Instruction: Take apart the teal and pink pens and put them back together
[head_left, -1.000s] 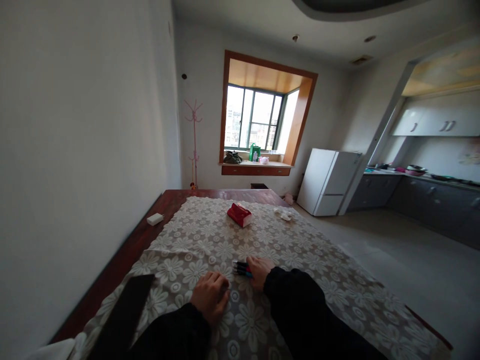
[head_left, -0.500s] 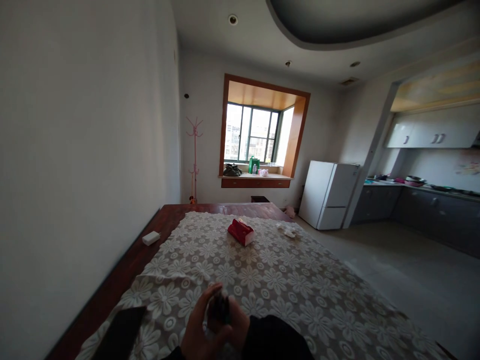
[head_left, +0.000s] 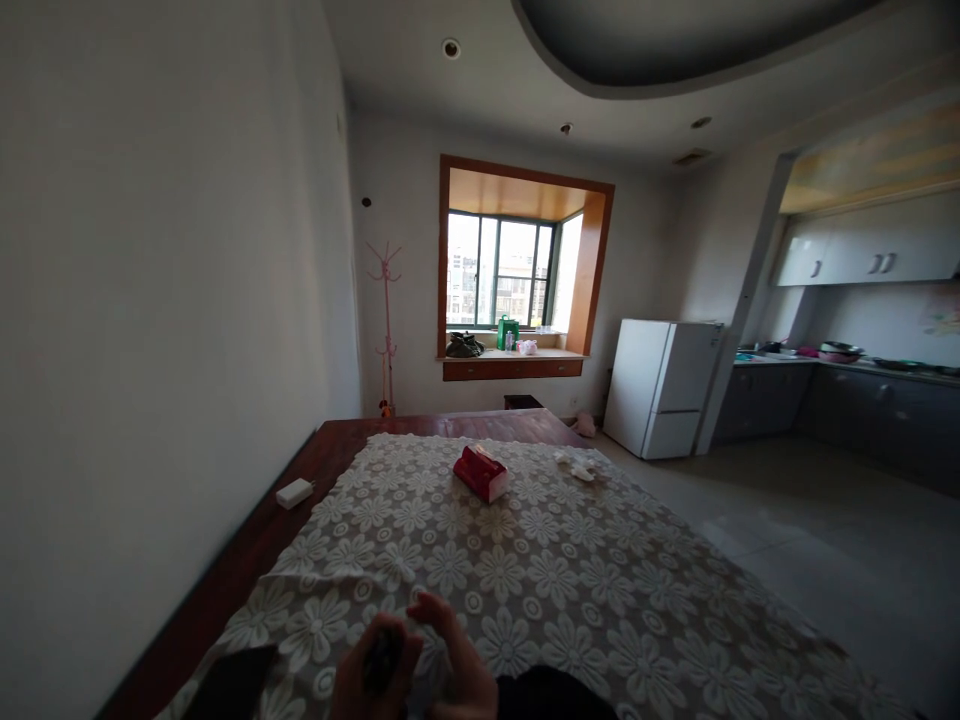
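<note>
At the bottom of the head view, my left hand is closed round a small dark object whose kind I cannot make out. Just right of it is my right hand, its fingers apart and bent toward the left hand, with nothing visible in them. Both hands are low over the flower-patterned tablecloth. To their left lies a flat black item, partly cut off by the frame. A red packet of tissues lies farther forward on the cloth.
A white box-like adapter lies on the bare wooden table edge at left, beside the wall. Crumpled white tissue sits toward the right edge. Beyond the table are a pink coat stand, a window sill with bags, and a white fridge.
My hands have moved apart and slightly down. The dark object, between both hands before, is now in my left hand, and my right hand has come off it. The view has shifted slightly.
</note>
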